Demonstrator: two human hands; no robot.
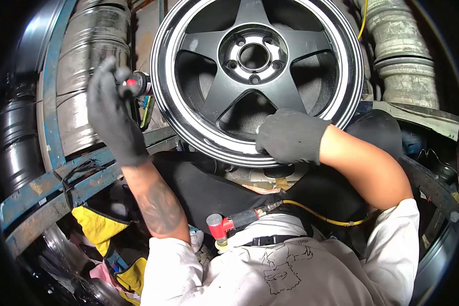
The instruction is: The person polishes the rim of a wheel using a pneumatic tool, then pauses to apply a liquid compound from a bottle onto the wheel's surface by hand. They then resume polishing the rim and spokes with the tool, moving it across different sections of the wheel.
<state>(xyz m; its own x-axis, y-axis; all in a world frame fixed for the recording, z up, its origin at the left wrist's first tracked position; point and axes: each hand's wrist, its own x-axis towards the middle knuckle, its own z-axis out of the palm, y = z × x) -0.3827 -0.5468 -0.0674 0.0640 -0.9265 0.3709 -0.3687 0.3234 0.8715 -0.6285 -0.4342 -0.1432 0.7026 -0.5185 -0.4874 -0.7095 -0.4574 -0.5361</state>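
A black alloy wheel (221, 97) with several wide spokes and a bright polished lip stands in front of me, its lower edge over my lap. My right hand (293, 136), in a dark grey glove, is closed at the lower right of the rim, with its fingers curled over the inner edge beside a spoke. My left hand (109, 109), gloved alike, is raised left of the wheel and apart from it, fingers stretched upward and slightly blurred. Next to its thumb is a small round black object with a red mark (131, 82), partly overlapped by the hand.
A red and black air tool (224, 227) lies against my waist, joined to a yellow hose (321, 218). Bare metal wheel barrels (99, 66) are stacked on the left, with more barrels (403, 56) on the right. Blue metal rails (51, 188) and a yellow cloth (94, 227) are at lower left.
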